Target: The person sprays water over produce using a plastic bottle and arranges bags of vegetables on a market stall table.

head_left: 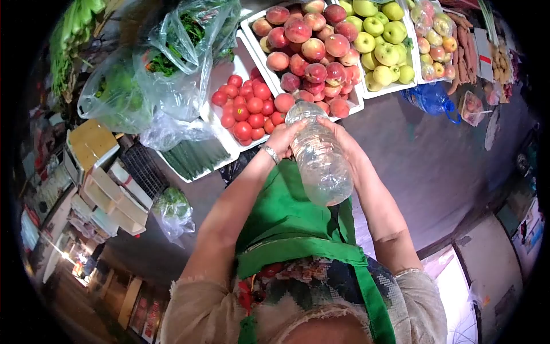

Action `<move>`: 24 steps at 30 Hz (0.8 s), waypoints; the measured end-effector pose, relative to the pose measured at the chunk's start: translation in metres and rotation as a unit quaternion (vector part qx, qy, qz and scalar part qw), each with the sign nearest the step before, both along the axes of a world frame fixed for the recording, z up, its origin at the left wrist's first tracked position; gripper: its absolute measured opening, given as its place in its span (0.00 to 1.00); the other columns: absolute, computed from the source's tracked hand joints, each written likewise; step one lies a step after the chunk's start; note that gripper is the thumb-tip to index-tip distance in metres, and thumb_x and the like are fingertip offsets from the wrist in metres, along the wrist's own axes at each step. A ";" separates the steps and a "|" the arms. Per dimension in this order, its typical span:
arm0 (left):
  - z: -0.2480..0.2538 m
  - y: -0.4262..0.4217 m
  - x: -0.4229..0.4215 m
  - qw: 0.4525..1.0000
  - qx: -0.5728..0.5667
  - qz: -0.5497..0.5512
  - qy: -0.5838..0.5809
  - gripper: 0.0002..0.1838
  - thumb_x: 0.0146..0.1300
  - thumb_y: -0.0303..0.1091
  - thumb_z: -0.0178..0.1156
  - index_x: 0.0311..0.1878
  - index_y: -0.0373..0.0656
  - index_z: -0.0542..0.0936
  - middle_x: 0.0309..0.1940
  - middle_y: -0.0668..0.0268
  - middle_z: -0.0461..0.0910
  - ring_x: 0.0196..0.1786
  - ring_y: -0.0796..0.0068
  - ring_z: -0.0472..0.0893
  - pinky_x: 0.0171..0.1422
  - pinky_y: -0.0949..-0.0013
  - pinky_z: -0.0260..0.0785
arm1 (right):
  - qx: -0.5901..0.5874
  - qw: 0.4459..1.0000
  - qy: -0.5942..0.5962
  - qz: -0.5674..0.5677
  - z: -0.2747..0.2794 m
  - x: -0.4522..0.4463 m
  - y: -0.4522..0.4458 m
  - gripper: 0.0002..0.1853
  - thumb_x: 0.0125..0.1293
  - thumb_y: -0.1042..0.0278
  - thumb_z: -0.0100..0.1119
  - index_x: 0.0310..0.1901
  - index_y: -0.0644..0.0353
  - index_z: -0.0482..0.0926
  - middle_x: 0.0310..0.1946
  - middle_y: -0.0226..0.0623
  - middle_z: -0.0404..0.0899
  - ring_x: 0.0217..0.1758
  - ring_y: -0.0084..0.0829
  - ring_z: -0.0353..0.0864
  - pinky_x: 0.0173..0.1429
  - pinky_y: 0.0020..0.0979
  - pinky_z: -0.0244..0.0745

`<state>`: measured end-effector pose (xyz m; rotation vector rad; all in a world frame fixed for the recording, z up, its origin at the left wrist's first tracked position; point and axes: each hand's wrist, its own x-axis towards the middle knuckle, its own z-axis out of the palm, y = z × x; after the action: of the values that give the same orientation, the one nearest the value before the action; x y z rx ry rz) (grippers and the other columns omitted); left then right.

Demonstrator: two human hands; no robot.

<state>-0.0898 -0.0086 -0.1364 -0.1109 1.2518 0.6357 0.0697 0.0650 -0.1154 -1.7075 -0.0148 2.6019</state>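
Observation:
A large clear plastic bottle (pixel 321 157) with ridged sides is held between both hands, its narrow end toward the fruit and its base toward my body. My left hand (pixel 283 137), with a bracelet at the wrist, grips one side near the bottle's upper part. On the other side my right hand (pixel 338 133) is wrapped round it. Just beyond the bottle lie peaches (pixel 314 50) in a white box. Red tomatoes (pixel 247 106) fill another white box, nearer my left hand. A green apron (pixel 283 206) shows beneath the bottle.
Yellow-green apples (pixel 385 46) are boxed at the upper right, beside bagged fruit (pixel 434 34). A blue-tinted bottle (pixel 429 98) lies below them. Plastic bags of greens (pixel 120 92) and cucumbers (pixel 195 157) are at the left. A plastic bag (pixel 173 209) and crates stand lower left.

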 end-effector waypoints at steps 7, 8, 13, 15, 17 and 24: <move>-0.039 0.003 0.014 0.998 0.044 -0.035 0.010 0.22 0.63 0.54 0.58 0.34 0.40 0.78 0.16 0.72 0.75 0.10 0.85 0.68 0.10 0.81 0.53 | -0.018 0.997 0.038 -0.057 -0.033 0.020 0.001 0.21 0.66 0.53 0.57 0.51 0.63 0.74 0.38 0.37 0.81 0.38 0.29 0.82 0.43 0.30 0.79; -0.040 0.003 0.017 0.998 0.042 -0.037 0.011 0.22 0.63 0.54 0.58 0.34 0.40 0.78 0.16 0.72 0.75 0.10 0.85 0.68 0.10 0.81 0.53 | 0.007 0.999 0.026 -0.037 -0.035 0.023 0.001 0.21 0.66 0.53 0.56 0.51 0.63 0.74 0.39 0.37 0.81 0.38 0.29 0.82 0.43 0.30 0.79; -0.042 -0.005 0.035 0.999 0.038 -0.028 0.020 0.19 0.65 0.47 0.57 0.43 0.37 0.76 0.25 0.68 0.77 0.20 0.81 0.74 0.21 0.77 0.64 | 0.077 0.996 -0.038 0.025 -0.028 0.038 0.002 0.21 0.66 0.53 0.55 0.52 0.62 0.74 0.41 0.37 0.80 0.40 0.28 0.82 0.44 0.29 0.78; -0.056 -0.007 0.050 0.999 0.037 -0.020 0.004 0.19 0.66 0.41 0.57 0.49 0.33 0.74 0.36 0.63 0.79 0.33 0.76 0.79 0.34 0.72 0.72 | 0.088 0.996 0.005 -0.020 -0.029 0.052 0.001 0.20 0.67 0.56 0.54 0.51 0.64 0.74 0.41 0.38 0.80 0.39 0.29 0.81 0.45 0.29 0.77; -0.070 -0.006 0.069 0.999 0.031 -0.004 -0.020 0.19 0.67 0.38 0.57 0.52 0.32 0.73 0.40 0.61 0.80 0.38 0.73 0.81 0.41 0.70 0.76 | 0.074 0.997 -0.016 -0.015 -0.022 0.070 0.009 0.19 0.67 0.57 0.54 0.51 0.65 0.74 0.41 0.39 0.80 0.39 0.29 0.81 0.45 0.30 0.77; -0.086 0.013 0.133 1.000 0.009 0.000 -0.025 0.16 0.66 0.36 0.58 0.50 0.33 0.75 0.40 0.63 0.80 0.38 0.74 0.80 0.43 0.71 0.74 | 0.012 0.998 0.021 -0.065 -0.062 0.136 0.018 0.22 0.66 0.58 0.57 0.55 0.65 0.70 0.42 0.41 0.79 0.39 0.30 0.81 0.44 0.31 0.79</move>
<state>0.0428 0.0042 -0.2228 -0.1114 1.1969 0.6410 0.2056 0.0834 -0.1777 -1.5878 0.0624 2.5326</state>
